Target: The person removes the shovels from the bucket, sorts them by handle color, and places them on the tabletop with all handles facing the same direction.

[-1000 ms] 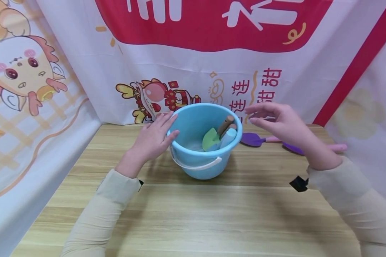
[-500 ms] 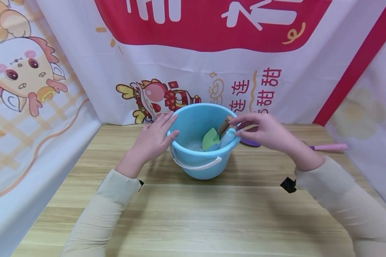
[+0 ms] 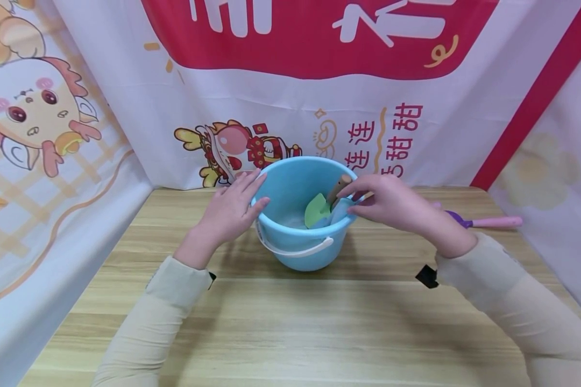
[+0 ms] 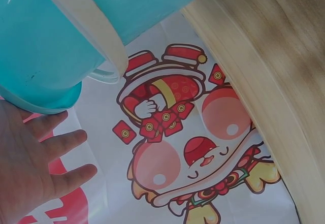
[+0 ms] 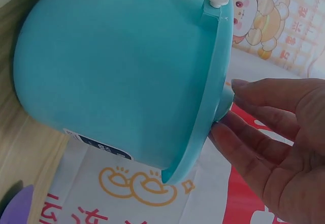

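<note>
The light-blue handle (image 3: 340, 210) is leaned inside the bucket (image 3: 290, 187) at its right side; its upper end is pinched by the right hand (image 3: 384, 200), presumably as the part most easily reached. A green blade (image 3: 316, 211) is propped just left of it. The bucket's left rim is touched by the left hand (image 3: 231, 207), straight-fingered, probably for steadying. Farther right, a pink utensil handle (image 3: 497, 222) is left lying on the table (image 3: 290, 333).

Bucket (image 3: 302, 239) in all views (wrists' closer)
</note>
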